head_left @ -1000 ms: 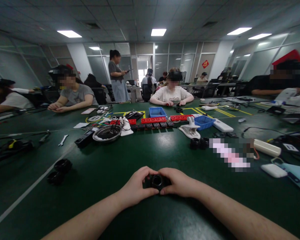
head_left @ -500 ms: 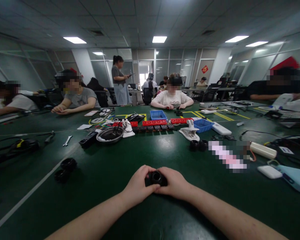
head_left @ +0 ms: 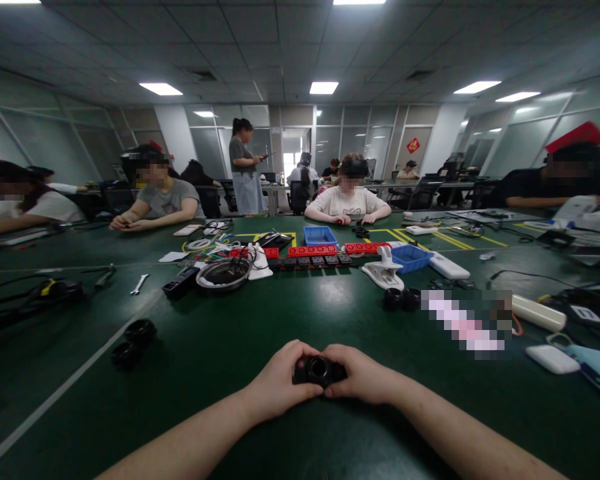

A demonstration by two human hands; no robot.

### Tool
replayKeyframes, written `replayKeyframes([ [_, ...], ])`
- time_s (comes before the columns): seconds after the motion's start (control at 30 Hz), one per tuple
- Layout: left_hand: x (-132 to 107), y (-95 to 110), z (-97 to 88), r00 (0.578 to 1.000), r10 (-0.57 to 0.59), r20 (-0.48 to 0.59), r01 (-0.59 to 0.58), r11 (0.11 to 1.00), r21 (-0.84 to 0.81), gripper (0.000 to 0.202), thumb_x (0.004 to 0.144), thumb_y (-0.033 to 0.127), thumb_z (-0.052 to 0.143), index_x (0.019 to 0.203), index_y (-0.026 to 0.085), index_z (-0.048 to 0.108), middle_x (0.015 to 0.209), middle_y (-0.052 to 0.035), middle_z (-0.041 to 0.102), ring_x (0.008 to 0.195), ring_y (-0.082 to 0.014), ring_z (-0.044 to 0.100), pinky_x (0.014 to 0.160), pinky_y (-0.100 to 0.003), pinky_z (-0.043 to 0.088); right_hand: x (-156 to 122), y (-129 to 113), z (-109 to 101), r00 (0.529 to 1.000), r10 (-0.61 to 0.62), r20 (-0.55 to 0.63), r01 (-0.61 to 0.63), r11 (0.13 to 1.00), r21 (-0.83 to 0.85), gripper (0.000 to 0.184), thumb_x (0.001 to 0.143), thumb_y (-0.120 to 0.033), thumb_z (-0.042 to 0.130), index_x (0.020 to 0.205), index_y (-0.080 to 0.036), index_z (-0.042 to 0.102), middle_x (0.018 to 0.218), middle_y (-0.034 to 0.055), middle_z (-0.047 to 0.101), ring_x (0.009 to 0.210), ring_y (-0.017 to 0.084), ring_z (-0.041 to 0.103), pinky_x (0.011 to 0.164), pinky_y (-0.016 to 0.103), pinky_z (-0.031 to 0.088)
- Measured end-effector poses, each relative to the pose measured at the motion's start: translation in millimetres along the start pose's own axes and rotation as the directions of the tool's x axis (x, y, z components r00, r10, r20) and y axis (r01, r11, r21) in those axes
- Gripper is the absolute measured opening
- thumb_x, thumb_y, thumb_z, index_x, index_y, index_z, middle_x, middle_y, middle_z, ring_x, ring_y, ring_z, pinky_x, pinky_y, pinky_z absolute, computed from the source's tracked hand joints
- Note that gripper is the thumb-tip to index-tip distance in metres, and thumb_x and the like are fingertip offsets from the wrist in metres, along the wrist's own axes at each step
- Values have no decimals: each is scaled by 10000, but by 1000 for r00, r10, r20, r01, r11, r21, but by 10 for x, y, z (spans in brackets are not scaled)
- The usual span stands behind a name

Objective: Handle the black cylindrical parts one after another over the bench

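Work seems unfinished: left hand (head_left: 279, 381) and right hand (head_left: 364, 375) pinch one black part (head_left: 318, 380) between them, not yet released.

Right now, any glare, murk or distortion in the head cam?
Head view: pale glare on the green tabletop, beyond the hands; the black ring-topped part between left hand and right hand is dark, fine detail lost; wide-angle stretch toward the edges; mosaic blurs a pinkish strip at picture right.
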State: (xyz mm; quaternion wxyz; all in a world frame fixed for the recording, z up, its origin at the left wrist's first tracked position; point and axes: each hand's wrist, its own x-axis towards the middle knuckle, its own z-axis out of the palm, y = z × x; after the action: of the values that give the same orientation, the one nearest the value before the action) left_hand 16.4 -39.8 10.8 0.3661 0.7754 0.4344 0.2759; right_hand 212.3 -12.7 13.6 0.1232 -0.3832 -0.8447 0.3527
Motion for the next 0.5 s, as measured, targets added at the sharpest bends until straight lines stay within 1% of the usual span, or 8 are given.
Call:
replayKeyframes([
  [0.07, -2, 13, 9, 1000, -12, -7, 12, 1000, 7, 353, 654, 200, 714, 976, 185, 570, 891, -4, 503, 775, -164, 486, 655, -234, 388, 7, 17, 16, 999, 37, -20, -37, 999, 2, 334, 584, -215, 744, 884, -166, 605, 817, -7, 558, 725, 155, 514, 593, 222, 366],
  [0.13, -7, 26, 27, 999, -26, -27, 27, 999, 32, 350, 643, 222, 725, 959, 188, 577, 877, -2, 507, 775, -170, 488, 654, -240, 386, 15, 24, 41, 997, 67, -45, -68, 998, -19, 350, 570, -269, 757, 861, -166, 593, 800, -10, 557, 708, 151, 507, 574, 218, 352],
  [0.23, -21, 47, 70, 995, -64, -77, 69, 995, 66, 351, 620, 230, 738, 931, 187, 582, 855, -1, 518, 767, -178, 491, 649, -250, 384, 30, 2, 98, 989, 111, -96, -121, 987, -103, 386, 538, -375, 762, 797, -170, 562, 763, -12, 547, 678, 150, 496, 535, 216, 323],
  [0.3, -31, 67, 98, 988, -91, -122, 101, 992, 80, 327, 630, 207, 721, 923, 183, 578, 860, -4, 526, 769, -181, 495, 659, -259, 388, 43, -38, 151, 977, 145, -154, -171, 970, -175, 397, 535, -412, 749, 772, -171, 541, 756, -5, 546, 665, 153, 496, 523, 223, 312],
  [0.4, -41, 101, 122, 973, -115, -199, 139, 984, 113, 288, 650, 203, 696, 907, 177, 570, 861, -11, 532, 772, -188, 499, 675, -274, 392, 60, -122, 236, 951, 166, -262, -240, 929, -280, 324, 603, -390, 688, 776, -171, 523, 789, 25, 560, 695, 171, 515, 559, 245, 341],
  [0.5, -38, 113, 119, 962, -136, -236, 174, 974, 146, 281, 651, 237, 699, 893, 179, 567, 864, -16, 536, 783, -201, 500, 676, -286, 393, 66, -187, 294, 942, 164, -294, -266, 898, -351, 263, 659, -369, 627, 799, -169, 530, 825, 52, 576, 749, 200, 536, 608, 270, 377],
])
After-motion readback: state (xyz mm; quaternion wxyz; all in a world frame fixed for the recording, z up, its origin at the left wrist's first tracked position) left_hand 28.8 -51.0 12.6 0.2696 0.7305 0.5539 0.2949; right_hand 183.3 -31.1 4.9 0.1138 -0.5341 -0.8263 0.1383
